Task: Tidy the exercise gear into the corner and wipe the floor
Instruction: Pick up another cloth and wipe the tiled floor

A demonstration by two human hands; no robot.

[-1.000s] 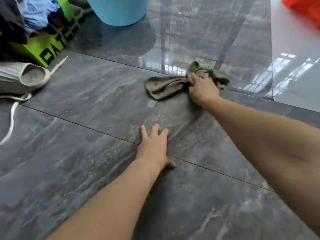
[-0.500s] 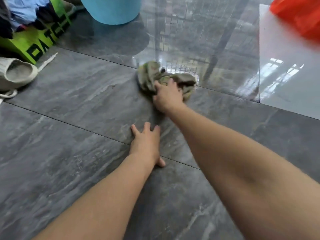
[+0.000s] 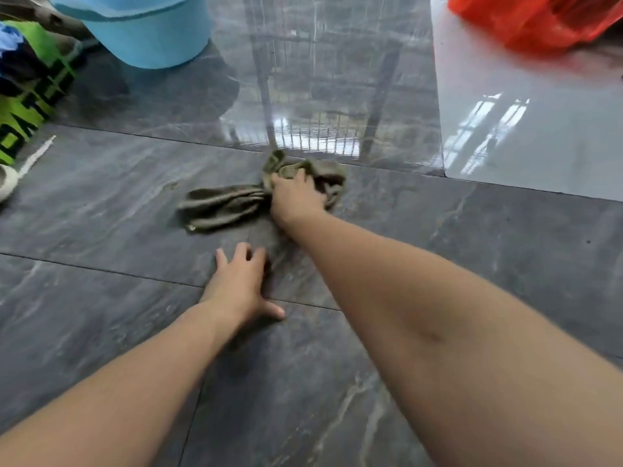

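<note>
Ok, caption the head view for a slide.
Right hand presses an olive rag on the grey floor; left hand braces flat.

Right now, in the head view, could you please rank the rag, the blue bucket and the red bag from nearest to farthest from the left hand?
1. Rag, just beyond the left hand.
2. Blue bucket, far left.
3. Red bag, far right corner.

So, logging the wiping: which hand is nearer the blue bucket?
Left. The left hand lies flat below the blue bucket; the right hand grips the rag, farther right.
</note>
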